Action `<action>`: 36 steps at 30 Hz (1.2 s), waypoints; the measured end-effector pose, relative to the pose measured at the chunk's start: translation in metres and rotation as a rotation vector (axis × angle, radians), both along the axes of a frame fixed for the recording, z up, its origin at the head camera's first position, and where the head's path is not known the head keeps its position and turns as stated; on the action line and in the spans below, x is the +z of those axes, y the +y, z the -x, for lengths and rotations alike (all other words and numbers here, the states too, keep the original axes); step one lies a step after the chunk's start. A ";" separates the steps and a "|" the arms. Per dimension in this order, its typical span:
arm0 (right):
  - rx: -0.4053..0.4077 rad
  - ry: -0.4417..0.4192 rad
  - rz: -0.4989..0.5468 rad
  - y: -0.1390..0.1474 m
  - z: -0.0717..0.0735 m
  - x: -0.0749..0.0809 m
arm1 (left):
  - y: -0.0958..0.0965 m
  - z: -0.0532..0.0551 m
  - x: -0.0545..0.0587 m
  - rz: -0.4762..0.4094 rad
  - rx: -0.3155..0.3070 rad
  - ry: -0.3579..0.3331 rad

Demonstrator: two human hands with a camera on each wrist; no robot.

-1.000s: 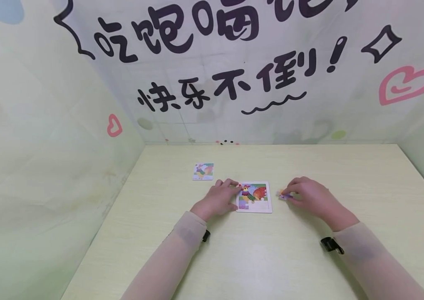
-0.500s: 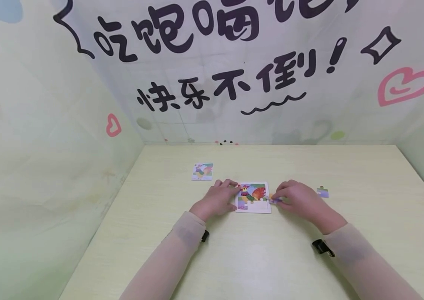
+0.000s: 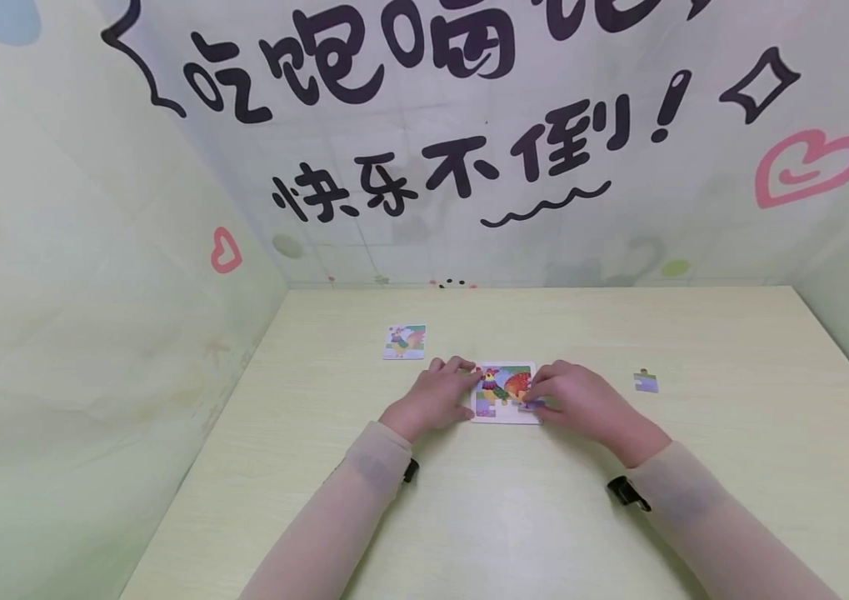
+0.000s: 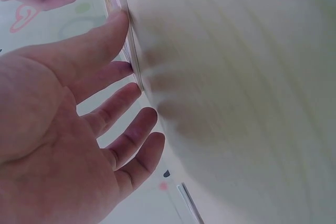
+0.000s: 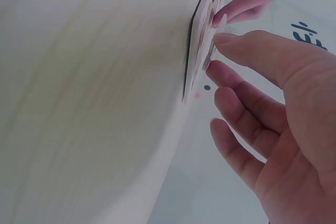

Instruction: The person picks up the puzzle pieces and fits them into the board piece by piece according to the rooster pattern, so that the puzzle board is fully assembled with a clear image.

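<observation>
A square jigsaw puzzle tray (image 3: 508, 420) with a white rim lies on the table, its picture a rooster; white base shows along its lower part. My left hand (image 3: 435, 400) rests at its left side, thumb by the lower corner and fingertips at the upper edge. The left wrist view shows the thumb touching the tray's edge, the other fingers loosely spread. My right hand (image 3: 577, 404) pinches a small puzzle piece (image 5: 210, 57) between thumb and index finger, tilted close over the tray's lower right part. Its remaining fingers hang free.
Another puzzle piece (image 3: 646, 383), purple and green, lies alone to the right of the tray. Farther back on the left lies a square card (image 3: 405, 342) with a paler rooster picture. A printed cloth wall (image 3: 424, 250) rises behind the table.
My right hand has moved left with the puzzle piece, from beside the tray to over its lower right part. The loose piece on the right has come into view. My left hand stays put.
</observation>
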State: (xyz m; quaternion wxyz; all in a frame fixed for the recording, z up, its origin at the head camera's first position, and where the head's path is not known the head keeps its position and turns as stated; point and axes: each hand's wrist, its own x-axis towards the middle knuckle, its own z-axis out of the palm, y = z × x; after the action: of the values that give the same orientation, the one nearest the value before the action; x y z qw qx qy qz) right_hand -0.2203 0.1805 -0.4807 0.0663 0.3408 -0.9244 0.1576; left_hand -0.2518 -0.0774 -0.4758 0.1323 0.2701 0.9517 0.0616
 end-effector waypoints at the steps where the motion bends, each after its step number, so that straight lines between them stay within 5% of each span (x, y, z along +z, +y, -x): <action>1: 0.005 0.005 0.007 -0.002 0.000 0.000 | 0.000 0.000 0.000 0.003 -0.001 0.001; 36: 0.029 0.042 -0.037 -0.031 0.001 -0.006 | 0.001 0.000 0.003 -0.012 -0.004 0.002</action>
State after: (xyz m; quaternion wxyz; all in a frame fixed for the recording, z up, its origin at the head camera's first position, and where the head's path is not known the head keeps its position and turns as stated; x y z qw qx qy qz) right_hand -0.2211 0.1495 -0.4864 0.0769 0.3586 -0.9205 0.1344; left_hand -0.2519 -0.0764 -0.4732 0.1297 0.2727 0.9510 0.0669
